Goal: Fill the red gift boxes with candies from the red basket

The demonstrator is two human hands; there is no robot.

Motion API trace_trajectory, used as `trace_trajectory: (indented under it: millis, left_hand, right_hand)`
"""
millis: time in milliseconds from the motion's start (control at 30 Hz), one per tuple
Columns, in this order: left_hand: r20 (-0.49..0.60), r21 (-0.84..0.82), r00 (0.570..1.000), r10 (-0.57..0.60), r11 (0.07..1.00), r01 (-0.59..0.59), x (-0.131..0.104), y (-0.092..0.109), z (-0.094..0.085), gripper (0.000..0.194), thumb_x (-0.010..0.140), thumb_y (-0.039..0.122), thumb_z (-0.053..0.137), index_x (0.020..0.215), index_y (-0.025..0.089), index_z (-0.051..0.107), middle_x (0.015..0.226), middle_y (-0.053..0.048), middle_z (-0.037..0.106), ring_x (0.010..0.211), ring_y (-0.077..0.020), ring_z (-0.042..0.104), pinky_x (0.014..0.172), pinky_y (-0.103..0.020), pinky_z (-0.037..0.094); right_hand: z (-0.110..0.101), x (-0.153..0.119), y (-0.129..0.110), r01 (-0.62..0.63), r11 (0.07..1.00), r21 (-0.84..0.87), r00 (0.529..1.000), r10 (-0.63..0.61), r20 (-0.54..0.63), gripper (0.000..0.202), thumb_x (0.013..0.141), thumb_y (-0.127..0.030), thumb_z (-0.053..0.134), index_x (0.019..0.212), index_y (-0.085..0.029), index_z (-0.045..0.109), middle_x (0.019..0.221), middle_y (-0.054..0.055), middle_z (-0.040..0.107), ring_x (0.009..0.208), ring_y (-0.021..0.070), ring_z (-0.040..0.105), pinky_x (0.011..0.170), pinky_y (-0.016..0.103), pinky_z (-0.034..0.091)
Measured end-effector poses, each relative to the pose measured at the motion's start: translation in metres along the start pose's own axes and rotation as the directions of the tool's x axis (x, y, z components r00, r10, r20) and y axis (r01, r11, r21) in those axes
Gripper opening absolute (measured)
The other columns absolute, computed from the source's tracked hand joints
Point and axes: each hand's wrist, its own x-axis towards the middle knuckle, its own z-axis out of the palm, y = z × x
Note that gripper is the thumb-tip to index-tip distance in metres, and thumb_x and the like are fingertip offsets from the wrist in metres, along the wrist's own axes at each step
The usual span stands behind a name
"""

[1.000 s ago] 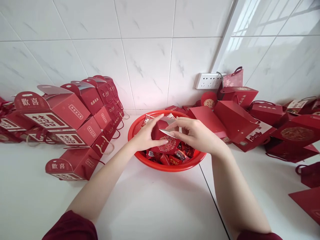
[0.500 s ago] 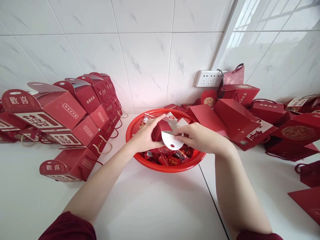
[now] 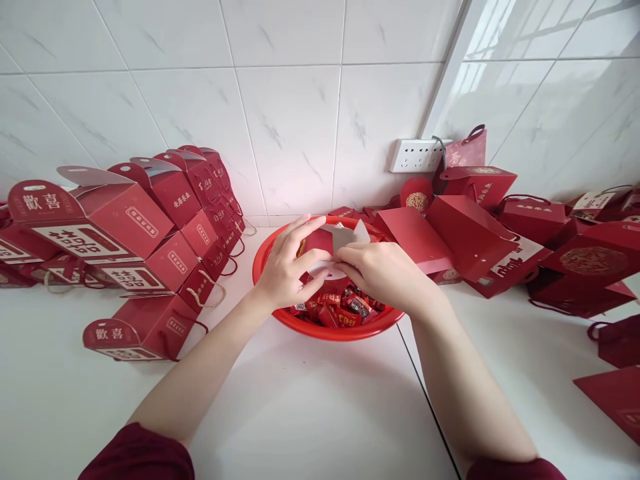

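Observation:
Over the red plastic basket (image 3: 345, 335) is a small red gift box with white inner flaps (image 3: 345, 239), much of it hidden by my hands. My left hand (image 3: 286, 268) has thumb and forefinger bent to the box's pale edge, its other fingers raised along the left side. From the right, my right hand (image 3: 380, 272) curls its fingers on the same box, meeting the left fingertips at the flaps. Red-wrapped candies (image 3: 345, 315) lie in the basket just below the hands.
Stacked red gift boxes (image 3: 127, 220) with cord handles stand at the left. More red boxes (image 3: 470, 233), some tipped over, crowd the right side. Behind is a tiled wall with a white power strip (image 3: 416, 156). A dark seam (image 3: 425, 387) crosses the white table.
My left hand has shifted from the box's side to its top edge, meeting my right fingers. The white rounded flap that hung toward me is now mostly covered by my hands.

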Motion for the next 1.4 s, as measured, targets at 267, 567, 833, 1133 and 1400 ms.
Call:
trace_trajectory:
  millis: [267,567,833,1133,1400]
  left_hand:
    - [-0.032,0.153,0.999,0.017,0.988,-0.012,-0.001,-0.001,0.002,0.012,0.091,0.031,0.061,0.088,0.024,0.070,0.149,-0.004,0.053,0.144,-0.0324,0.042,0.114,-0.056,0.044]
    - [-0.008,0.143,0.999,0.040,0.989,-0.038,0.000,0.003,0.003,0.016,0.092,0.026,0.059,0.082,0.026,0.071,0.142,-0.001,0.061,0.136,-0.0277,0.052,0.115,-0.057,0.045]
    - [0.007,0.063,0.997,0.077,0.995,-0.077,-0.007,-0.005,0.007,0.013,0.094,0.024,0.058,0.093,0.024,0.071,0.143,-0.004,0.059,0.140,-0.0264,0.049,0.116,-0.053,0.046]
    - [0.271,0.090,0.959,0.086,0.989,-0.114,-0.003,0.007,0.006,0.027,0.097,0.023,0.051,0.113,0.034,0.070,0.134,0.002,0.067,0.131,-0.0266,0.059,0.122,-0.072,0.020]
    - [0.090,0.200,0.994,-0.066,0.979,0.047,-0.007,0.008,0.006,0.021,0.096,0.039,0.055,0.111,0.036,0.070,0.107,-0.004,0.074,0.103,-0.0273,0.066,0.101,-0.058,0.044]
  right_hand:
    - [-0.002,0.000,-0.001,-0.018,0.986,0.165,0.994,0.036,-0.105,0.018,0.099,-0.025,0.051,0.088,-0.021,0.064,0.083,0.001,0.067,0.064,0.0138,0.053,0.057,0.027,0.029]
    - [0.008,0.012,-0.001,-0.535,0.839,0.097,0.811,0.543,-0.217,0.039,0.097,-0.044,0.049,0.065,-0.021,0.050,0.069,0.005,0.063,0.060,0.0185,0.052,0.054,0.029,0.024]
    - [0.006,0.013,0.005,-0.566,0.821,0.075,0.815,0.571,-0.096,0.039,0.099,-0.035,0.039,0.067,-0.021,0.057,0.067,0.008,0.064,0.061,0.0220,0.056,0.054,0.029,0.027]
    - [0.012,0.014,0.002,-0.474,0.878,-0.068,0.880,0.472,-0.049,0.029,0.096,-0.025,0.044,0.076,-0.019,0.064,0.075,0.010,0.069,0.067,0.0216,0.061,0.053,0.030,0.024]
    - [0.009,0.012,0.005,-0.540,0.839,-0.064,0.841,0.535,-0.079,0.033,0.095,-0.028,0.041,0.069,-0.020,0.059,0.068,0.009,0.065,0.060,0.0199,0.054,0.052,0.030,0.023]
